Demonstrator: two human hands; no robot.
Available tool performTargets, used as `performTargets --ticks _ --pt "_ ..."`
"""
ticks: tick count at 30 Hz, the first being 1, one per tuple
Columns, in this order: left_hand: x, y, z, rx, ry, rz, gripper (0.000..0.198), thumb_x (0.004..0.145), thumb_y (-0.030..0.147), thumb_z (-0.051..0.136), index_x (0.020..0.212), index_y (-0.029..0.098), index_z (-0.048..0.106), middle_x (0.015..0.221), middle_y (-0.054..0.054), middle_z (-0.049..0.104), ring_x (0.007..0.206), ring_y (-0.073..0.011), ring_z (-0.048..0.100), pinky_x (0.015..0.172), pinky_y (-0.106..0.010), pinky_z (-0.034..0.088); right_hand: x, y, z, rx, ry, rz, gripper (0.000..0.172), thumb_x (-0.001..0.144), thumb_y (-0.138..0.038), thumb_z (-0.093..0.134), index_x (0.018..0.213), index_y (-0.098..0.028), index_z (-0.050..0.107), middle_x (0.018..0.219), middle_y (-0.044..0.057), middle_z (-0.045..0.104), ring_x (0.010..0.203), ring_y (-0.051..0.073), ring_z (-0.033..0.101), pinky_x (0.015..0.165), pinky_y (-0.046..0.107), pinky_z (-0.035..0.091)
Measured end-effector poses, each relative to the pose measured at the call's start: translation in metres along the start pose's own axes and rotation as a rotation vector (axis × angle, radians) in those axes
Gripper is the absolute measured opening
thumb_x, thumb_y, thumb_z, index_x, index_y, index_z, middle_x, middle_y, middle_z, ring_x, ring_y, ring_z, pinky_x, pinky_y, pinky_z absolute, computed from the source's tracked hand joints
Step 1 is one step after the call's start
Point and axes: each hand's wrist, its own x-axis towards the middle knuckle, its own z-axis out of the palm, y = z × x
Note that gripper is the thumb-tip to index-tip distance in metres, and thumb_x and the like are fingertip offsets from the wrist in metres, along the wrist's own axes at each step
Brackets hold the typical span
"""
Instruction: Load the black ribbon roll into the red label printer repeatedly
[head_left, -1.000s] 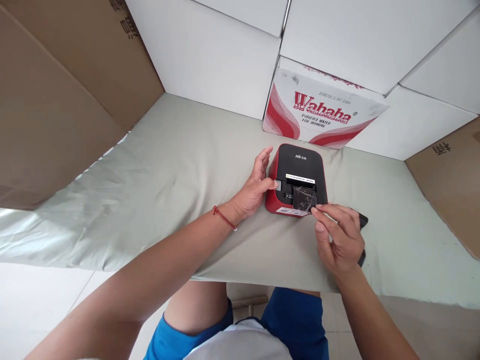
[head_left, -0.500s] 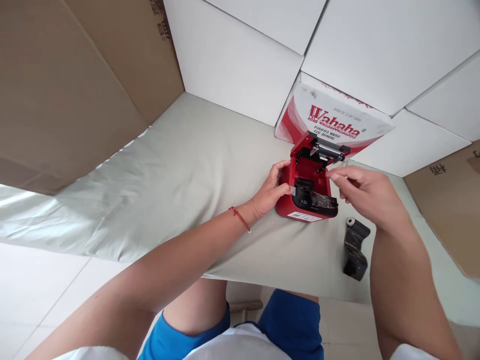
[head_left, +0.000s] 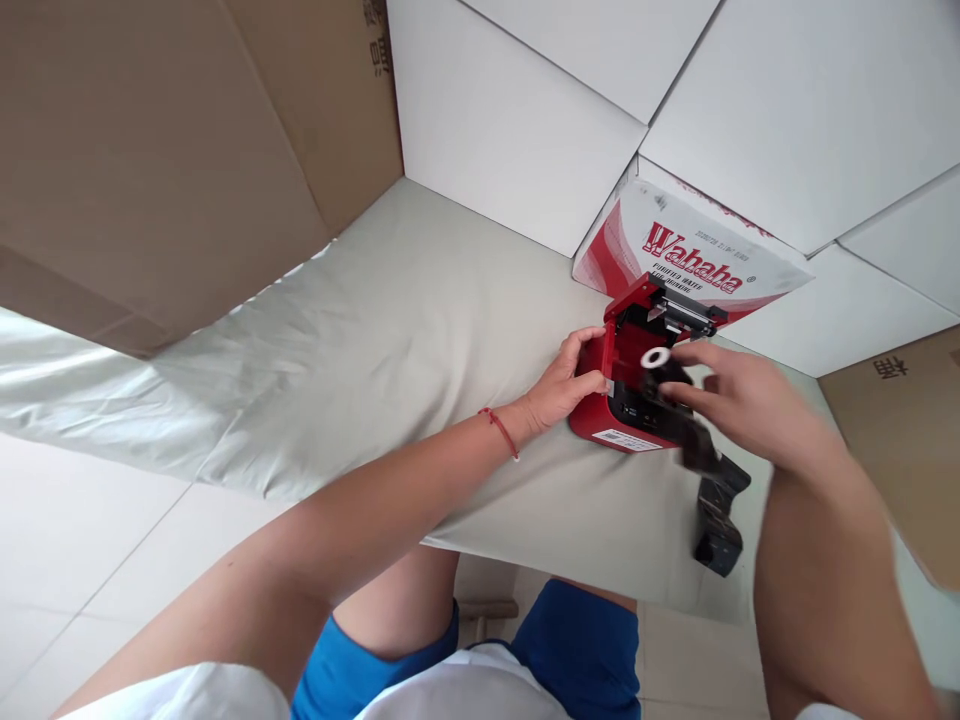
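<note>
My left hand [head_left: 571,382] is on the left side of the red printer [head_left: 624,350]. Its grip is closed on the casing, with the thumb across the front edge and the fingers wrapped round the side. The printer sits on the worktop [head_left: 420,330], which is covered with a pale cloth. It is near the back, just in front of a red and white water carton [head_left: 690,250]. The printer's lid [head_left: 679,310] is tipped up and back, so the red inside is open to view.

My right hand [head_left: 742,405] is over the open bay. Its grip is clamped on a black roll [head_left: 655,358] with a white core. The core end faces the camera, and the roll is at the mouth of the bay. I cannot tell whether it touches the printer. The hand is blurred, and so is the dark part trailing below it.

1 more black part [head_left: 720,520] lies on the cloth to the right of the printer, near the front edge and apart from both hands. A red string [head_left: 501,432] circles my left wrist. Brown cardboard [head_left: 150,150] stands to the left, and white boxes [head_left: 525,140] line the back.
</note>
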Motion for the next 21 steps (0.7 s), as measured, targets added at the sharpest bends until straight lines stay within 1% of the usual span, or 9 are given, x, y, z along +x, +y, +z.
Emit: performTargets --ticks 1,3,4,6,9,11,15,17,21 --pt "0.0 0.001 0.001 0.003 -0.002 0.0 0.078 0.088 0.037 0.074 0.163 0.033 0.054 0.169 -0.01 0.063 0.154 -0.0326 0.064 0.135 -0.059 0.055 -0.018 0.009 -0.01 0.082 0.055 0.024 0.039 0.1 -0.057 0.079 0.131 -0.034 0.088 0.102 0.004 0.089 0.062 0.021 0.066 0.055 0.036 0.051" --pt "0.0 0.003 0.002 -0.002 0.0 -0.013 0.078 0.088 0.039 0.074 0.163 0.032 0.054 0.169 -0.01 0.064 0.154 -0.0333 0.065 0.134 -0.059 0.056 -0.051 0.029 -0.026 0.152 0.051 0.128 0.051 0.099 -0.075 0.081 0.131 -0.036 0.089 0.105 0.006 0.09 0.064 0.023 0.07 0.053 0.037 0.053" --pt "0.001 0.004 0.003 -0.016 0.005 -0.03 0.079 0.087 0.039 0.075 0.163 0.031 0.053 0.169 -0.011 0.063 0.154 -0.034 0.064 0.134 -0.059 0.055 -0.064 0.037 -0.028 0.189 0.085 0.161 0.058 0.093 -0.083 0.082 0.127 -0.036 0.089 0.106 0.006 0.091 0.067 0.024 0.073 0.054 0.038 0.055" --pt "0.001 0.008 0.005 -0.069 0.013 -0.074 0.083 0.084 0.04 0.077 0.162 0.029 0.053 0.169 -0.012 0.064 0.156 -0.0354 0.063 0.134 -0.06 0.055 -0.08 0.05 -0.023 0.252 0.017 0.234 0.065 0.087 -0.089 0.084 0.122 -0.034 0.09 0.103 0.007 0.091 0.074 0.028 0.08 0.059 0.039 0.061" --pt "0.001 0.012 0.007 -0.145 0.022 -0.115 0.085 0.079 0.039 0.079 0.16 0.029 0.052 0.164 -0.012 0.067 0.154 -0.0357 0.063 0.132 -0.06 0.055 -0.089 0.058 0.006 0.347 -0.197 0.275 0.062 0.09 -0.084 0.083 0.12 -0.03 0.09 0.105 0.008 0.092 0.083 0.029 0.083 0.069 0.041 0.068" --pt "0.001 0.015 0.008 -0.159 0.029 -0.116 0.083 0.078 0.039 0.078 0.157 0.03 0.053 0.161 -0.01 0.068 0.152 -0.0353 0.063 0.13 -0.059 0.056 -0.093 0.063 0.025 0.335 -0.232 0.292 0.059 0.096 -0.079 0.079 0.124 -0.028 0.09 0.099 0.007 0.091 0.077 0.027 0.08 0.066 0.04 0.065" --pt "0.002 0.019 0.007 -0.17 0.015 -0.131 0.085 0.073 0.039 0.079 0.154 0.029 0.052 0.156 -0.01 0.07 0.15 -0.0359 0.064 0.13 -0.06 0.053 -0.116 0.095 0.046 0.124 0.038 0.412 0.054 0.096 -0.073 0.073 0.122 -0.029 0.091 0.076 0.004 0.08 0.058 0.026 0.067 0.054 0.041 0.054" --pt "0.001 0.022 0.006 -0.172 0.016 -0.135 0.085 0.072 0.038 0.08 0.152 0.029 0.052 0.156 -0.009 0.069 0.15 -0.0357 0.062 0.135 -0.06 0.049 -0.13 0.117 0.051 0.043 0.107 0.471 0.051 0.088 -0.069 0.073 0.113 -0.029 0.09 0.085 0.008 0.083 0.064 0.029 0.072 0.06 0.045 0.057" --pt "-0.001 0.028 0.007 -0.205 0.023 -0.142 0.082 0.074 0.038 0.081 0.151 0.029 0.053 0.16 -0.008 0.067 0.155 -0.036 0.059 0.137 -0.056 0.046 -0.14 0.14 0.069 0.049 0.053 0.592 0.063 0.077 -0.064 0.065 0.119 -0.024 0.087 0.116 0.016 0.088 0.079 0.03 0.078 0.076 0.047 0.061"
